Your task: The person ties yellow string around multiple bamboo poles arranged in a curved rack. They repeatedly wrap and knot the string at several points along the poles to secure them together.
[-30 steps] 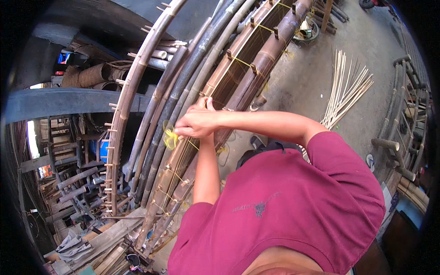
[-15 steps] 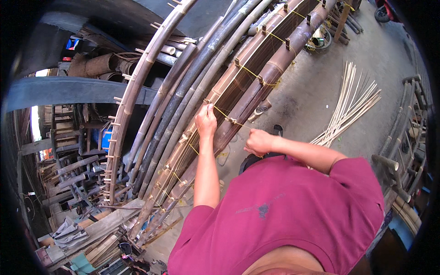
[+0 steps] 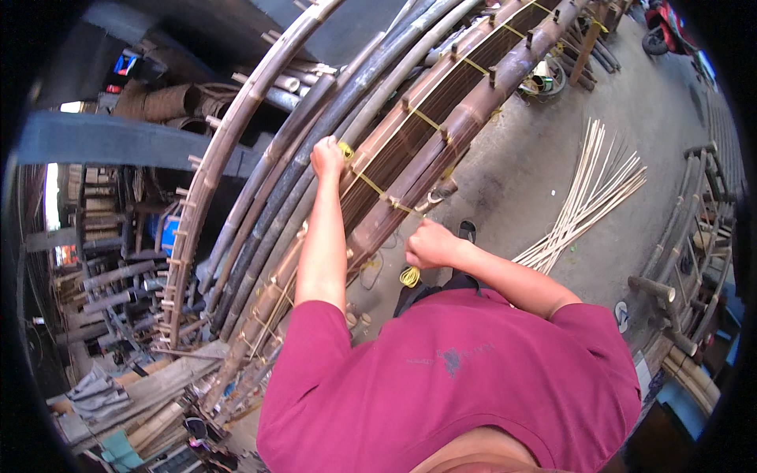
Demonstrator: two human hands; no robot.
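Two long brown bamboo poles, a near pole [image 3: 418, 173] and a far pole [image 3: 394, 130], run diagonally in front of me, with thin strips packed between them. Yellow cord [image 3: 369, 184] crosses from one to the other around short pegs. Beyond the far pole, my left hand [image 3: 327, 159] is closed, with a small yellow cord bundle [image 3: 345, 150] at its fingers. My right hand [image 3: 430, 244] is a fist on the near side, close to the cord's crossing. A coil of yellow cord [image 3: 409, 277] hangs just under it; the fingers' grip is partly hidden.
A curved pegged bamboo pole [image 3: 209, 169] and several dark poles [image 3: 296, 169] lie left of the work. Pale bamboo strips [image 3: 572, 209] are spread on the concrete floor at right. Bamboo frames [image 3: 686, 260] stand at the far right. A red motorbike [image 3: 670, 27] is at the back.
My left hand has left the peg on the far pole and moved up and outward, with the yellow bundle now showing. My right hand has shifted slightly left. The view has shifted too.
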